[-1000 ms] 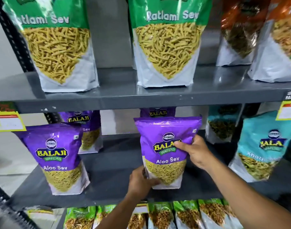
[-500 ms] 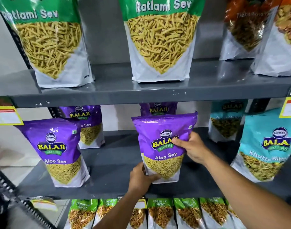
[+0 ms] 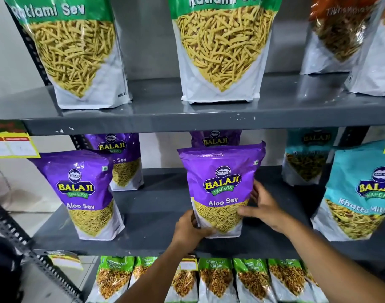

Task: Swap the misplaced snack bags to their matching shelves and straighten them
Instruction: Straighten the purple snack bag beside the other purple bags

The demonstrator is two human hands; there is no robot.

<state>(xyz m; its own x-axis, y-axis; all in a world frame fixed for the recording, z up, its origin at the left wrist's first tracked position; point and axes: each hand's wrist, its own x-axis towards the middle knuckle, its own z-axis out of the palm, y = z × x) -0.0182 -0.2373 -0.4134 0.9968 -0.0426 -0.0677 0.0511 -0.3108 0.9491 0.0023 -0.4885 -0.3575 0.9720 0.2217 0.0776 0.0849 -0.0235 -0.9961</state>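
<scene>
A purple Aloo Sev bag (image 3: 222,186) stands upright on the grey middle shelf (image 3: 156,243), in front of another purple bag (image 3: 215,138). My left hand (image 3: 189,230) grips its lower left corner. My right hand (image 3: 263,206) rests against its lower right side, fingers spread and blurred. Two more purple Aloo Sev bags, a front one (image 3: 82,193) and a rear one (image 3: 123,160), stand at the left of the same shelf.
Two green Ratlami Sev bags, left (image 3: 73,51) and middle (image 3: 222,47), stand on the upper shelf (image 3: 187,121), with orange bags (image 3: 340,33) at the right. Teal Khatta Mitha bags (image 3: 360,193) fill the middle shelf's right. Green Chana Jor Garam bags (image 3: 217,278) line the shelf below. Yellow price tags (image 3: 12,145) hang on the shelf edge.
My right hand has slid from the bag's front label down to its lower right side. The bag stands more upright, and my view has come closer to the shelf.
</scene>
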